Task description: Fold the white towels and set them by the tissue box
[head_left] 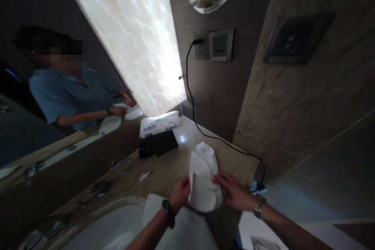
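A white folded towel (202,172) with a small embroidered mark near its top stands upright in a cone-like shape on the brown stone counter (164,168). My left hand (180,194), with a dark bracelet on the wrist, grips its lower left edge. My right hand (234,192), with a metal watch, presses flat fingers against its right side. Another white cloth (187,230) lies below the towel, draped over the counter's near edge.
A white sink basin (111,228) sits at lower left. A tissue pack (159,124) rests on a black box (162,143). A black cable (205,133) runs from the wall socket (200,49) across the counter. The mirror (67,101) reflects a person.
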A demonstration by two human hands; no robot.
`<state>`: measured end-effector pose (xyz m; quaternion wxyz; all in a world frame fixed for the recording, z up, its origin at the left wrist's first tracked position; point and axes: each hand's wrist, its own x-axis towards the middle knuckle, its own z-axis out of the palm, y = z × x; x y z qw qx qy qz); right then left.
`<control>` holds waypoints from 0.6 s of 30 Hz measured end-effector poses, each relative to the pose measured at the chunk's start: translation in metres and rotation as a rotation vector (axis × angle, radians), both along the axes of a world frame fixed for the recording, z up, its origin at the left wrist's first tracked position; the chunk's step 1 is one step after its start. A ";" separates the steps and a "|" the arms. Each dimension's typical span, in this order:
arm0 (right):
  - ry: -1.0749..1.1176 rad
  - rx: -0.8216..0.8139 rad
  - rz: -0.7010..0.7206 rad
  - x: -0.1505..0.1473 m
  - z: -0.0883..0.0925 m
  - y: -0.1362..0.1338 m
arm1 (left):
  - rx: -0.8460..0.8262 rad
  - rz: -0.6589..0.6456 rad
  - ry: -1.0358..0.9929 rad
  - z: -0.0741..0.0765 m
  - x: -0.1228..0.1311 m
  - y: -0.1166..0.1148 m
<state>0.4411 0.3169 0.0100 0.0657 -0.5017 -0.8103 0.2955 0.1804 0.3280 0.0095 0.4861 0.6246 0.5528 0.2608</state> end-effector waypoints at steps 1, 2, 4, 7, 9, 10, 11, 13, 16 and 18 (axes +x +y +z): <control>0.008 0.006 -0.086 -0.005 -0.001 0.007 | -0.046 0.088 -0.005 -0.002 0.004 0.021; 0.010 0.020 -0.176 -0.011 -0.004 0.015 | -0.061 0.154 0.054 -0.005 0.008 0.042; 0.010 0.074 -0.334 -0.022 -0.012 0.029 | -0.026 0.216 0.266 -0.013 0.017 0.076; 0.029 0.216 -0.434 -0.034 -0.023 0.034 | 0.031 0.191 0.405 -0.027 0.027 0.099; 0.018 0.378 -0.421 -0.039 -0.026 0.027 | 0.048 0.189 0.415 -0.035 0.029 0.099; 0.006 0.455 -0.383 -0.040 -0.026 0.021 | 0.058 0.204 0.393 -0.038 0.029 0.094; -0.010 0.504 -0.325 -0.041 -0.026 0.014 | 0.082 0.235 0.362 -0.040 0.028 0.088; -0.034 0.494 -0.193 -0.043 -0.023 0.004 | 0.217 0.293 0.305 -0.042 0.025 0.069; -0.048 0.370 -0.096 -0.042 -0.020 0.006 | 0.429 0.143 0.340 -0.041 0.018 0.035; -0.044 0.307 -0.091 -0.041 -0.015 0.021 | 0.403 -0.033 0.389 -0.039 0.013 0.021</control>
